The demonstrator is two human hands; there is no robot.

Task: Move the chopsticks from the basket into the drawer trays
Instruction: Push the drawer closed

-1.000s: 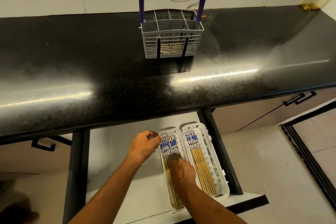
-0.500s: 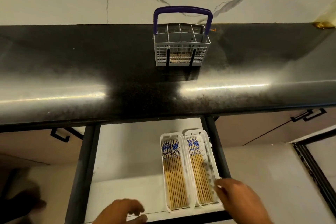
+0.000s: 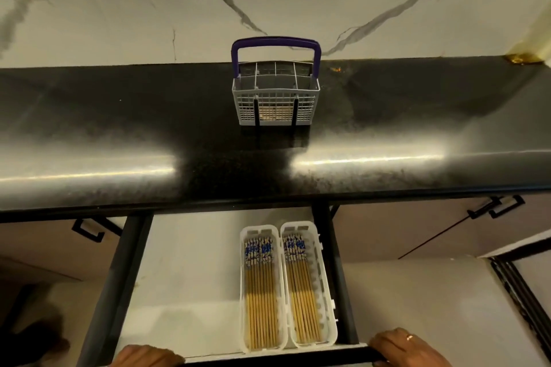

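A grey mesh basket (image 3: 275,104) with a purple handle stands on the black counter; no chopsticks stick out of it. Below, the open drawer (image 3: 190,283) holds two white trays side by side. The left tray (image 3: 242,292) and the right tray (image 3: 328,292) each hold several bamboo chopsticks (image 3: 262,292) with blue-patterned tops, lying lengthwise. My left hand (image 3: 146,356) rests on the drawer's front edge at the left. My right hand (image 3: 402,347), with a ring, lies on the front edge at the right, fingers curled over it.
The black counter (image 3: 119,134) overhangs the back of the drawer. Dark drawer rails (image 3: 116,277) run down both sides. Cabinet fronts with black handles (image 3: 492,208) flank the drawer. A marble wall stands behind the basket.
Both hands have left the trays and moved back to the drawer's front edge. The view has tilted upward and away, so the drawer looks pulled further out.
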